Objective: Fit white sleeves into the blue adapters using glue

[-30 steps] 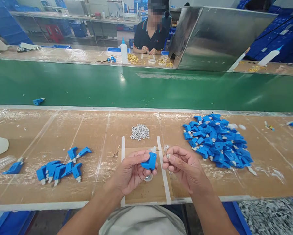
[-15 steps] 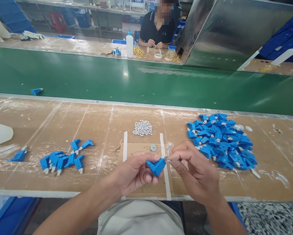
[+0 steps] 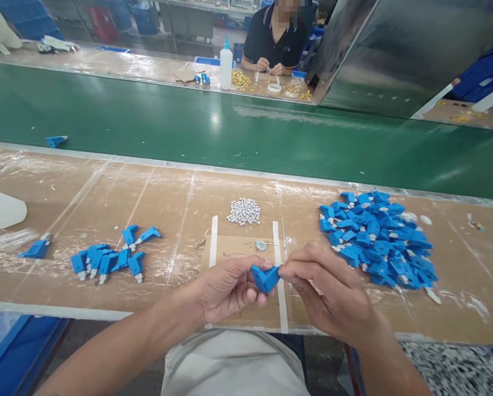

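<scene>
Between thumb and fingers, my left hand (image 3: 230, 289) holds a blue plastic part (image 3: 265, 279) over a taped cardboard sheet (image 3: 246, 313). My right hand (image 3: 328, 289) is closed in a pinch at the part's right end; its fingertips cover whatever they grip there. A small pile of tiny grey-white pieces (image 3: 243, 211) lies just beyond the sheet. On the sheet sits a small bluish blob with a thin stick (image 3: 261, 245). Right of my hands is a big heap of blue parts with white tips (image 3: 378, 239). To the left lies a smaller group of similar blue parts (image 3: 106, 261).
A green conveyor belt (image 3: 155, 121) runs across behind the table, carrying one blue part (image 3: 56, 141). Beyond it, a person (image 3: 277, 44) handles small pieces beside a white bottle (image 3: 226, 66) and gold-coloured pieces (image 3: 240, 80). A bin of grey pieces (image 3: 456, 368) stands below right.
My right fingertips have closed in on the right end of the blue part, covering its pale tip. The blue part has tilted slightly in my left hand. The camera view has shifted a little.
</scene>
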Demonstrator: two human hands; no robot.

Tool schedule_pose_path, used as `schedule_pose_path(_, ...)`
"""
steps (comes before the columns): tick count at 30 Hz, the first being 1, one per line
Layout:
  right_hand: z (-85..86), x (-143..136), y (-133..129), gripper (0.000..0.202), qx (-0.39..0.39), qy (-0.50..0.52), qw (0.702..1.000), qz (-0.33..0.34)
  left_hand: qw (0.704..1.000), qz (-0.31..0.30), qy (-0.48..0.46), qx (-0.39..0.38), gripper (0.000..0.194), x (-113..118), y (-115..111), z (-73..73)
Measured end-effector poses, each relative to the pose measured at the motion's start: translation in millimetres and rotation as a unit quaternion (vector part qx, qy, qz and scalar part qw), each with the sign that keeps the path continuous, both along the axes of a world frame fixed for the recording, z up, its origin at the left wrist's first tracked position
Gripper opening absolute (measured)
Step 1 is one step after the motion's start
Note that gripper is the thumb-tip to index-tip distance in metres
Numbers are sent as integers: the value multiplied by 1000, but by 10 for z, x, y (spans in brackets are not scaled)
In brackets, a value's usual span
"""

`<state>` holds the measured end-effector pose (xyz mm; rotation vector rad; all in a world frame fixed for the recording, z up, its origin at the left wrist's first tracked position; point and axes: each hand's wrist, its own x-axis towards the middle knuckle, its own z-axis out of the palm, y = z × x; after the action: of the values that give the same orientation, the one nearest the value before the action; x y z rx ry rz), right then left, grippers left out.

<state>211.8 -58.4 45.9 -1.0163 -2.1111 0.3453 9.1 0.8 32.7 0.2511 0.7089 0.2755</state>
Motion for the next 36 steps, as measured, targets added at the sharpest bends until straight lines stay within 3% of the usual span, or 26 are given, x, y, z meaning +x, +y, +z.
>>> schedule_pose_path(3,13,21,2,26,16,-42,999,3,999,-8,-1,-37,22,1,22,8)
schedule_pose_path(10,-21,49,41,26,-16,-22,1000,15,1000,-1,-16,12,17,13,42,-5)
schedule_pose_path(17,-86,56,39,32,29,-32,999,-7,1000,-7,-10,19,15,19,61,-22)
schedule_pose_path(22,-86,67,132,23,-66,75,995,24,994,-22,-18,106,22,17,81,-31)
schedule_pose_path(27,-55,130,280,10,-207,179,958,86,981,-37,14,191,32,20,73,5)
schedule_pose_path(33,-95,135,324,20,-236,183,950,88,972,-34,36,231,34,31,62,-37)
schedule_pose_path(36,-137,116,312,15,-261,215,938,73,973,-27,38,226,34,17,73,-62)
